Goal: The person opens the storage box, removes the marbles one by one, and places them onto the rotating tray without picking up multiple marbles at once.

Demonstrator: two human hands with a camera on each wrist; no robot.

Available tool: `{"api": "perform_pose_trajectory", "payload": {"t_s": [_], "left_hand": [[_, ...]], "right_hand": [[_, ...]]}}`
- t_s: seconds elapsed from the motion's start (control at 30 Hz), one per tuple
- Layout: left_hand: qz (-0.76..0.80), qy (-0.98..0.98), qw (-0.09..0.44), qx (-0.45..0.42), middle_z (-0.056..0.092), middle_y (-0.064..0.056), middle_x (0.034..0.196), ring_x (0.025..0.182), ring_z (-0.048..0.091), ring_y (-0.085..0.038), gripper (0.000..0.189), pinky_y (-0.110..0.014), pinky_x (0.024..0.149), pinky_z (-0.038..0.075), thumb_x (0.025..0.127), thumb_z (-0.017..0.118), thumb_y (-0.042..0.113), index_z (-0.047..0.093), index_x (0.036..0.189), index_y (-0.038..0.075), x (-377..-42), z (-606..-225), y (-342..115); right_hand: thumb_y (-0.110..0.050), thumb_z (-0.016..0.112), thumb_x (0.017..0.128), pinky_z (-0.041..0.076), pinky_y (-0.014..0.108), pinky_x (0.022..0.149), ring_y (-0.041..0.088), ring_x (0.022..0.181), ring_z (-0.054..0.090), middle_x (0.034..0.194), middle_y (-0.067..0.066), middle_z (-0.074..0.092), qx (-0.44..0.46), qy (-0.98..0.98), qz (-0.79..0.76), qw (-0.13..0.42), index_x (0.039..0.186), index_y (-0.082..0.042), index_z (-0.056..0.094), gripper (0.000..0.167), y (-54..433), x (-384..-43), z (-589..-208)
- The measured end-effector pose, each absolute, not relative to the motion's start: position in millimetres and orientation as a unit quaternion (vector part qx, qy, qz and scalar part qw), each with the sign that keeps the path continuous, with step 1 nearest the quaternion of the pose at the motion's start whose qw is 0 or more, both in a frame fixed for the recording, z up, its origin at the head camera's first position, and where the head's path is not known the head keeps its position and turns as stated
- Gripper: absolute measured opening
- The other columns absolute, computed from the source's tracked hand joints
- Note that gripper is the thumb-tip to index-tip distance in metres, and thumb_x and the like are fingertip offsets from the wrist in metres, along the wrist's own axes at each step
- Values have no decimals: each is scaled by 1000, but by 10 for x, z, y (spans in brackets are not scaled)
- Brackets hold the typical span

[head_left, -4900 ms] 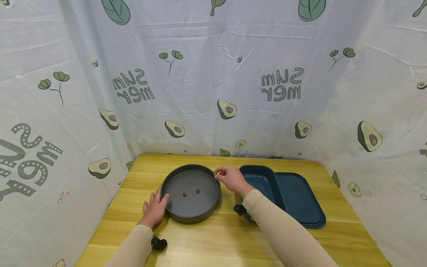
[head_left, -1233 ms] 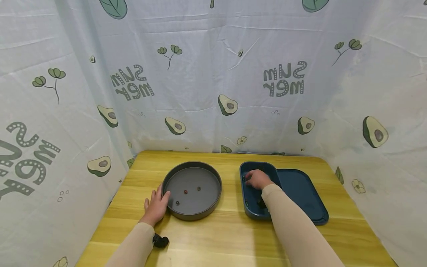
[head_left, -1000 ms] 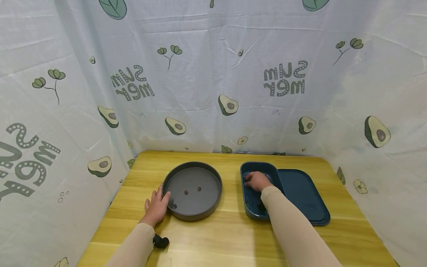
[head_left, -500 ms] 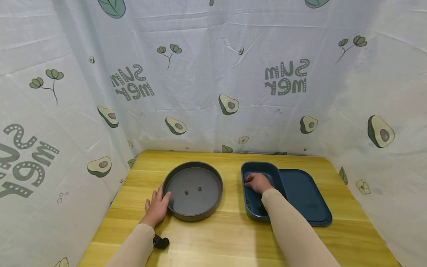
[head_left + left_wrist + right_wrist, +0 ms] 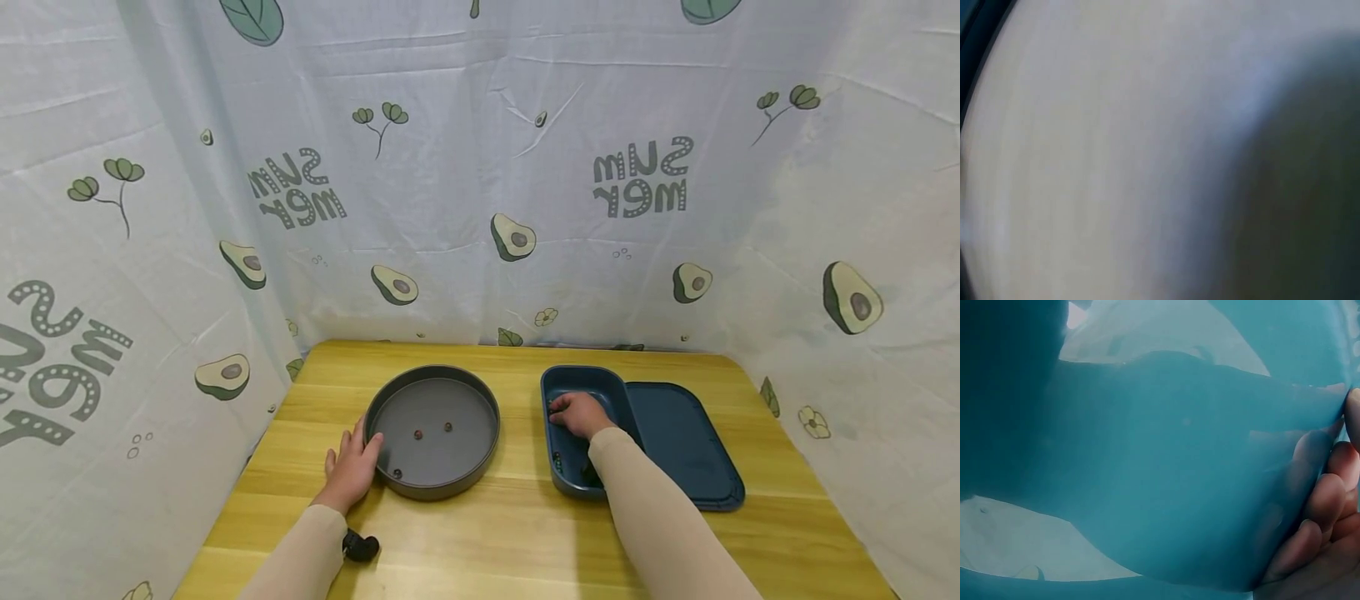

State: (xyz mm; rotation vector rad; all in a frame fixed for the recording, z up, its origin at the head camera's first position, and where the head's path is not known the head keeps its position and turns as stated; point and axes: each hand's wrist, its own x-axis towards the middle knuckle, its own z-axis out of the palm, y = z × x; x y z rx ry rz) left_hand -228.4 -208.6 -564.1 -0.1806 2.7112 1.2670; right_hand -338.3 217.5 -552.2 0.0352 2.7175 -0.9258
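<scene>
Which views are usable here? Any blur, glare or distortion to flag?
Head view: sharp and evenly lit, wide-angle bowing at the curtain edges, soft sheen on the table. Left wrist view: wholly blurred, pale and dark smears, nothing identifiable. Right wrist view: too close, blue container wall fills it, soft focus, dim reflections; only the right hand fingers show at the edge.

1. The left hand (image 5: 351, 463) lies palm down with fingers straight and slightly spread, the thumb set apart toward the body's left.
2. Its forearm, in a beige sleeve, runs back from the wrist toward the body, a small black wrist device (image 5: 359, 546) at the cuff.
3. The right hand (image 5: 575, 413) reaches forward, well apart from the left one, knuckles up, fingers bent downward.
4. In the right wrist view its fingers (image 5: 1319, 506) show curled side by side; whether they pinch anything cannot be told.
5. The left wrist view is a blur.
</scene>
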Motion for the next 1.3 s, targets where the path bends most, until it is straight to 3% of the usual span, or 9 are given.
{"api": "perform_pose_trajectory", "payload": {"t_s": [1.3], "left_hand": [[429,899,63,-62,8,-29,174,162,-3,-51,71,-70,123,-17,114,31,47,8,171,10,-2301,-5670,-2084]], "right_hand": [[-11,73,98,50,56,110,38,124,63,128,19,73,18,935,-328,136,122,-4,77,25,2173,-3385,-5528]]}}
